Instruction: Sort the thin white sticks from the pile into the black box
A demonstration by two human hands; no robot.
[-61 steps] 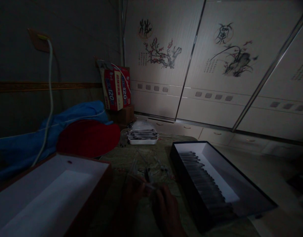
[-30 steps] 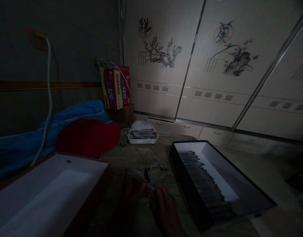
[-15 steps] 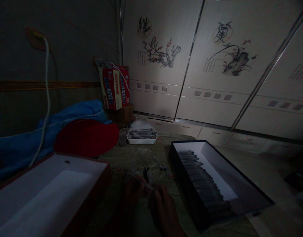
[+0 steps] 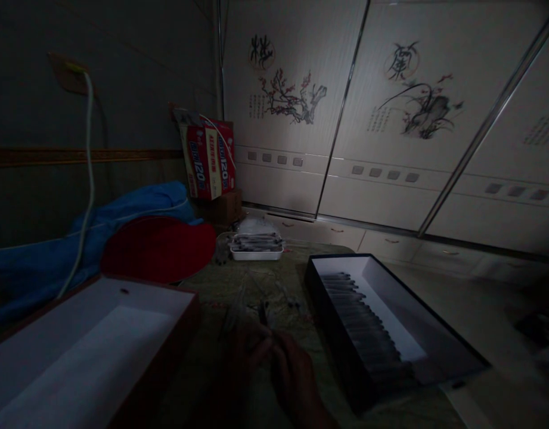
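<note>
My left hand (image 4: 247,345) and my right hand (image 4: 295,372) meet low in the middle, over the table. Their fingers are closed and pinched together at the tips; what lies between them is too dark and small to make out. Just beyond the fingertips is a small dark upright piece (image 4: 262,312). Loose thin clear pieces (image 4: 241,301) and small dark-tipped parts (image 4: 294,302) lie on the table past my hands. To the right, an open dark box (image 4: 417,298) holds a row of dark pen-like sticks (image 4: 363,319).
A white tray (image 4: 256,255) of similar sticks stands at the table's far end. On the left are an open red box (image 4: 185,310) with white lining, a red round item (image 4: 160,250), blue cloth (image 4: 135,205) and a hanging white cable (image 4: 89,161). Red cartons (image 4: 211,158) stand behind.
My hands have drawn together, fingertips now touching. The thin pale stick that showed across them earlier is no longer visible. The boxes and tray stay in place.
</note>
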